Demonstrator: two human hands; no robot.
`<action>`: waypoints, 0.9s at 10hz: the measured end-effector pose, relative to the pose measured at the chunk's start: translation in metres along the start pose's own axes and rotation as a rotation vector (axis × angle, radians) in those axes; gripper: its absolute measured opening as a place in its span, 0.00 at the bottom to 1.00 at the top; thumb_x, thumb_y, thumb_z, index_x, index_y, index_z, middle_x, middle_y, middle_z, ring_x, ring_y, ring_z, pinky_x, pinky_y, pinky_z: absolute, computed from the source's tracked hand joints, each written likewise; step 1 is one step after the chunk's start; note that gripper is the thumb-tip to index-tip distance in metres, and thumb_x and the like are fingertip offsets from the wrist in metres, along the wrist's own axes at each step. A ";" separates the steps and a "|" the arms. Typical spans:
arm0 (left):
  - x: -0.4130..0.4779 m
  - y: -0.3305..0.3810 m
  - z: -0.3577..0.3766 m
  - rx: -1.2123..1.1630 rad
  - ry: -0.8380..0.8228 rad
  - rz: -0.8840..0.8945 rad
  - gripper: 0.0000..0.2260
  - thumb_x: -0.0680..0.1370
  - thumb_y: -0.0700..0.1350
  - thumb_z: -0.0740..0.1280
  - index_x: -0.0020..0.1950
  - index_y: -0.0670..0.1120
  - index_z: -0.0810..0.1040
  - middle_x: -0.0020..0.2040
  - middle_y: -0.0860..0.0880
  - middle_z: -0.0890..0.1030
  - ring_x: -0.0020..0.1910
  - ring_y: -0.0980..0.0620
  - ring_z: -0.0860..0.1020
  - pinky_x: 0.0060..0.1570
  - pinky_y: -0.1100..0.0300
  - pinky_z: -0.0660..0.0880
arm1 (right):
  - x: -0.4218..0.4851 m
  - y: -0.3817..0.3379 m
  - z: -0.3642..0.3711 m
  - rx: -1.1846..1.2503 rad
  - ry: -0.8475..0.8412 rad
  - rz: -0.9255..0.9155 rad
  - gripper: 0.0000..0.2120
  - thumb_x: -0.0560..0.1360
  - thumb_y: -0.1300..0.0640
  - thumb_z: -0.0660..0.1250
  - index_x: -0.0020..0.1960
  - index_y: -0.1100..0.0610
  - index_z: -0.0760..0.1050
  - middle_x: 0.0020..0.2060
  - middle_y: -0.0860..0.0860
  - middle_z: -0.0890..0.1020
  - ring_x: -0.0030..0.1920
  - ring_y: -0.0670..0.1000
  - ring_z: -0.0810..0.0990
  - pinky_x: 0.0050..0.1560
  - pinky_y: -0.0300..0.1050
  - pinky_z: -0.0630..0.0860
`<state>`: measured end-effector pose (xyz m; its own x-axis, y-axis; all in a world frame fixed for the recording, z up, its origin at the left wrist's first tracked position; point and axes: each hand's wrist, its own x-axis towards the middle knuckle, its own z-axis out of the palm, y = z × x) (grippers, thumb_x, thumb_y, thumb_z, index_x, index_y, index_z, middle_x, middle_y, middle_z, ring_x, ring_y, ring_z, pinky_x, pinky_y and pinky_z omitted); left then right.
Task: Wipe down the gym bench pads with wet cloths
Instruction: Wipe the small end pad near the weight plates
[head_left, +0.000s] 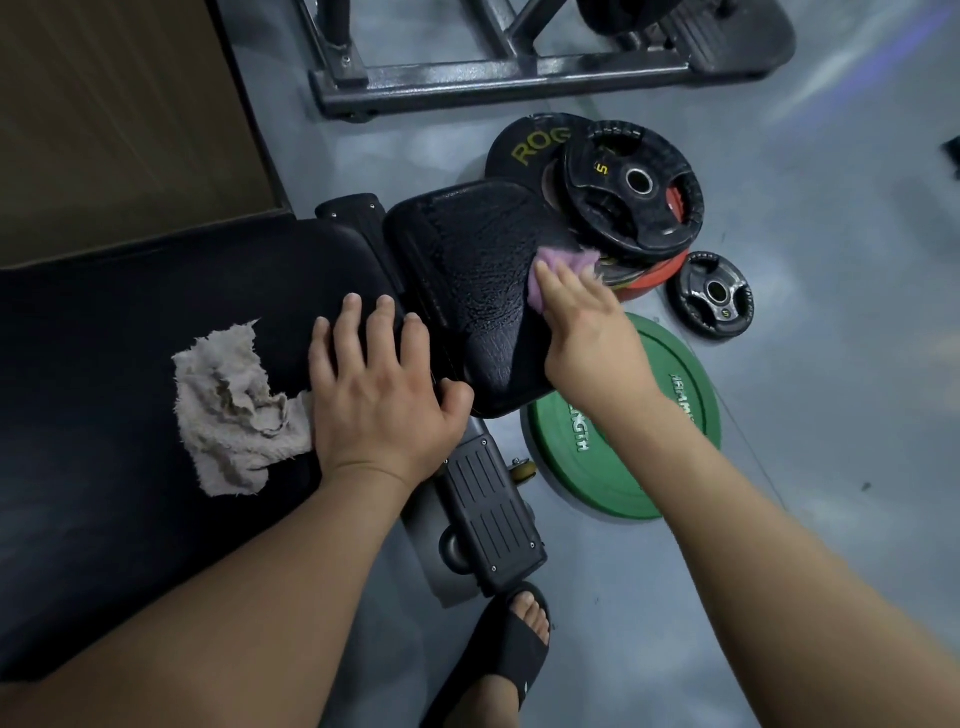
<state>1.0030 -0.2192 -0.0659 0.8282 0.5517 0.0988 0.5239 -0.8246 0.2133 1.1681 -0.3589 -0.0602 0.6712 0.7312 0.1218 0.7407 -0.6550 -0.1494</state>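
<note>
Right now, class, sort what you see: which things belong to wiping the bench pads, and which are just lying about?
In the job: purple cloth pressed under the right hand; seat pad; long pad; beige cloth lying on it; left hand resting flat there.

Lying about, on the floor: green plate; small black plate; stacked plates; rack frame.

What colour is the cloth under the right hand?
Light purple. The cloth shows best in the head view, under the right hand on the seat pad.

Grey floor (831, 415) with scattered weight plates (597, 218), a steel rack base (509, 71), perhaps a wooden panel (104, 104) left.
</note>
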 end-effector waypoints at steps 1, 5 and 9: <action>0.000 0.000 0.000 0.000 0.001 -0.002 0.28 0.73 0.57 0.62 0.68 0.42 0.74 0.73 0.39 0.71 0.77 0.35 0.62 0.76 0.36 0.56 | -0.016 0.002 0.003 -0.064 -0.057 -0.015 0.32 0.72 0.64 0.54 0.76 0.65 0.68 0.73 0.61 0.73 0.68 0.66 0.75 0.71 0.59 0.69; 0.001 -0.001 -0.001 -0.004 0.004 0.007 0.28 0.73 0.56 0.62 0.68 0.42 0.75 0.73 0.39 0.72 0.77 0.35 0.63 0.75 0.35 0.57 | 0.003 0.009 -0.004 -0.033 -0.020 -0.053 0.24 0.79 0.66 0.59 0.74 0.69 0.68 0.63 0.65 0.75 0.67 0.69 0.72 0.72 0.60 0.68; 0.001 -0.001 0.000 0.015 -0.001 0.007 0.27 0.73 0.56 0.62 0.68 0.43 0.75 0.73 0.39 0.72 0.77 0.36 0.63 0.75 0.36 0.57 | 0.028 0.006 -0.012 0.061 -0.055 -0.099 0.24 0.75 0.70 0.63 0.72 0.65 0.73 0.72 0.60 0.74 0.73 0.61 0.72 0.77 0.43 0.58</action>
<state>1.0032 -0.2182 -0.0664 0.8321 0.5457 0.0991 0.5210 -0.8303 0.1979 1.1915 -0.3451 -0.0456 0.5913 0.8020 0.0849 0.7987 -0.5678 -0.1991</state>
